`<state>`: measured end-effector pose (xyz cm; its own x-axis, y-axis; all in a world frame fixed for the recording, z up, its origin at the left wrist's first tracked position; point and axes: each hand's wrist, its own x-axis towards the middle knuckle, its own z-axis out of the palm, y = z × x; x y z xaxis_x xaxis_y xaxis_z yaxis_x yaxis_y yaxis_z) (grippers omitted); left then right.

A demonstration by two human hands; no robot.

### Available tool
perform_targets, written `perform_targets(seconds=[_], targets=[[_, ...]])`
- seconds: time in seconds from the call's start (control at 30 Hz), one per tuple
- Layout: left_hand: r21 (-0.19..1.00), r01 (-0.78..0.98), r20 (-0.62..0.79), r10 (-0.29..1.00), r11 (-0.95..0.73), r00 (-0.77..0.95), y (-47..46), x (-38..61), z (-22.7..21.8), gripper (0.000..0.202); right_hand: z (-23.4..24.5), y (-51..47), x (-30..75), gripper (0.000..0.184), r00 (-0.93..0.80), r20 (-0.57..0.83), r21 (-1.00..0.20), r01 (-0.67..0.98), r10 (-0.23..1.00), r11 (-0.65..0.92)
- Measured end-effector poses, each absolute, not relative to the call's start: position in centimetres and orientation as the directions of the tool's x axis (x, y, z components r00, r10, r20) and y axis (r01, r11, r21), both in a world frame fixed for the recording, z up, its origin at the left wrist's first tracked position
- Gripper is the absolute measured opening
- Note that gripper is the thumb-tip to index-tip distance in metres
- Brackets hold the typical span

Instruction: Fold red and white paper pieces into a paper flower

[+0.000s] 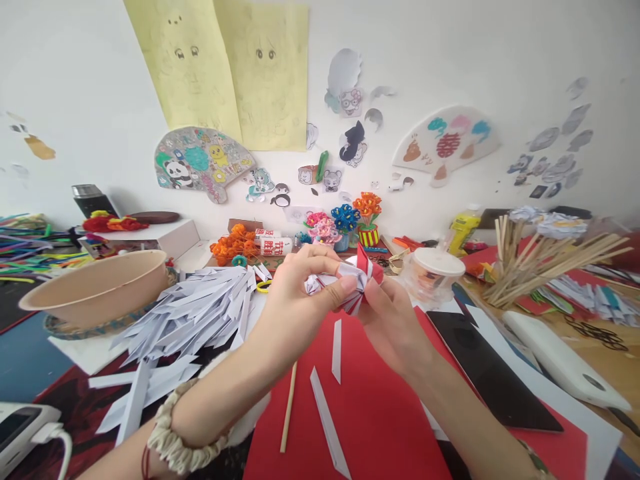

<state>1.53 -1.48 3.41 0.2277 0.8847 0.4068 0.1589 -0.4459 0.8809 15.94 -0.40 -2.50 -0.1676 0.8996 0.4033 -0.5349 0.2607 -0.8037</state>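
Both hands meet over the red sheet (pixel 380 400) around a folded red-and-white paper piece (pixel 369 265). Its white strips bend into loops and a red point sticks up at the top. My left hand (pixel 305 283) pinches a white strip of it between thumb and fingers. From the other side, my right hand (pixel 395 323) grips its lower right part; some of those fingers are hidden. Below lie two folded white paper strips (pixel 327 420) and a thin wooden stick (pixel 289 408).
At left, a heap of folded white strips (pixel 195 310) lies beside a beige basin (pixel 95 283). A black tablet or phone (pixel 493 370), a white power bank (pixel 565 360) and a bundle of wooden sticks (pixel 545 257) are at right. Craft flowers (pixel 345 219) stand by the wall.
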Motion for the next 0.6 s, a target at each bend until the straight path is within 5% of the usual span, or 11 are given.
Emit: perform_targets(seconds=[0.23,0.6], targets=[[0.723,0.365,0.553,0.808,-0.586,0.203,-1.0,1.5,3.7,0.016,-2.7,-0.1,16.0,0.031,-0.174,0.366,-0.812,-0.539,0.914,0.223],[0.778,0.322,0.445,0.835,-0.539,0.322,-0.9,0.9,4.4,0.022,-2.1,-0.3,16.2,0.039,-0.234,0.297,-0.857,-0.492,0.926,0.151]])
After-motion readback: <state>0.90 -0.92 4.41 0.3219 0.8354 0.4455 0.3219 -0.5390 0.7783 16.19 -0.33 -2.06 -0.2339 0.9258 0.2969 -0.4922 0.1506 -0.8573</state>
